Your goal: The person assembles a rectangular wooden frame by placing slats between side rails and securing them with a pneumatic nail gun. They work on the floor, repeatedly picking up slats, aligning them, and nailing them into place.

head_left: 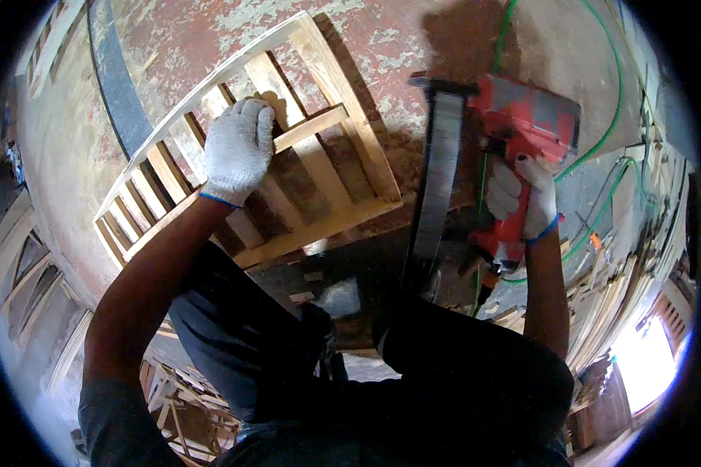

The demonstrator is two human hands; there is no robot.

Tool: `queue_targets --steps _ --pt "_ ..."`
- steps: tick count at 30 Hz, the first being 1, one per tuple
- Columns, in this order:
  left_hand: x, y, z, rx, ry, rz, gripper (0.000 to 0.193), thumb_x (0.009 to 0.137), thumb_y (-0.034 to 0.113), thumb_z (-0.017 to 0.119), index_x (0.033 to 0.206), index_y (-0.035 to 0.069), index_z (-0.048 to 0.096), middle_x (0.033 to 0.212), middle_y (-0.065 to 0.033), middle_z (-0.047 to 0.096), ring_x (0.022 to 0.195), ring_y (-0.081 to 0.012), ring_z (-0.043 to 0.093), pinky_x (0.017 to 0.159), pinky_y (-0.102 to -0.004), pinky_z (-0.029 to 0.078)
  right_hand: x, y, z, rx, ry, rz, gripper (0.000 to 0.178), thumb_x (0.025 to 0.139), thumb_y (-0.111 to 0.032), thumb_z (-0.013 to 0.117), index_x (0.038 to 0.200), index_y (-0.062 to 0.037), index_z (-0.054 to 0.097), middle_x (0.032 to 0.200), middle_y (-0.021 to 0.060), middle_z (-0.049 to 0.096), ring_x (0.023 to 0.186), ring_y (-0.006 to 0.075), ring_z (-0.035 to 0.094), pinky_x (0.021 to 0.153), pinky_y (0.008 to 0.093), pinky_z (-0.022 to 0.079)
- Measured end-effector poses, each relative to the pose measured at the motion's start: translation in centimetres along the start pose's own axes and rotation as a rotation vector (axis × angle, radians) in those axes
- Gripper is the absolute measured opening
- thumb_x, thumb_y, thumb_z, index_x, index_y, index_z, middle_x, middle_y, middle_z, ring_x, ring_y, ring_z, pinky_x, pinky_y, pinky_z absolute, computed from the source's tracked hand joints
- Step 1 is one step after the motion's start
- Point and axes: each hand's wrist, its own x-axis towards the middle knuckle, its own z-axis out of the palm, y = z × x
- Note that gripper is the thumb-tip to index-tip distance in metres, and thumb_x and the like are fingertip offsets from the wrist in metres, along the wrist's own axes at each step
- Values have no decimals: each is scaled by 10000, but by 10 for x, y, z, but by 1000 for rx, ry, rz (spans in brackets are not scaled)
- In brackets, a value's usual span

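Note:
A slatted wooden pallet lies tilted across the floor in front of me, its slats running between long side boards. My left hand, in a pale knitted glove, is closed over the pallet's middle rail. To the right, my gloved right hand is wrapped round the handle of a red nail gun. The tool is held up off the floor, apart from the pallet, slightly smeared by motion. Its long dark magazine points down toward my knees. A green air hose runs near the nail gun.
The worn red and grey concrete floor carries a dark strip at the left. Stacked wood strips stand at the right, with more scrap wood at the lower left. Small offcuts lie between my legs.

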Motion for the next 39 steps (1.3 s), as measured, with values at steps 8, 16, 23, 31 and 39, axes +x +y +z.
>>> queue_targets --steps 8,16,23,31,39 --pt "2 -2 3 9 14 -1 281 1055 239 485 1063 7 643 1040 -235 664 1000 -456 618 879 -528 486 34 -13 12 -132 -162 224 336 957 -398 597 820 -102 516 596 12 463 478 180 459 475 358 404" --pt "3 -2 2 -5 -9 -14 281 1051 232 482 1057 2 644 1035 -235 663 991 -459 618 882 -530 485 48 -25 -2 -150 -304 378 429 951 -470 591 706 -129 504 579 16 486 488 182 489 495 349 418" --pt "4 -1 1 6 -12 -4 290 1050 229 479 1057 -10 642 1032 -241 662 984 -458 621 877 -525 489 57 -27 -10 -149 -375 445 433 952 -503 602 718 -144 537 567 4 501 492 171 507 489 357 434" --pt "6 1 0 -11 -5 -5 288 1053 221 474 1053 -13 642 1014 -253 666 975 -470 622 868 -531 487 47 -33 19 -98 -172 388 320 980 -423 611 946 -105 615 636 -13 514 500 176 519 490 381 461" --pt "5 3 -2 -27 -25 -11 283 1047 217 490 1054 -25 636 1031 -261 661 988 -479 617 876 -536 486 54 -31 8 -60 -227 403 327 957 -442 627 939 -116 612 632 -16 506 497 176 506 481 380 445"
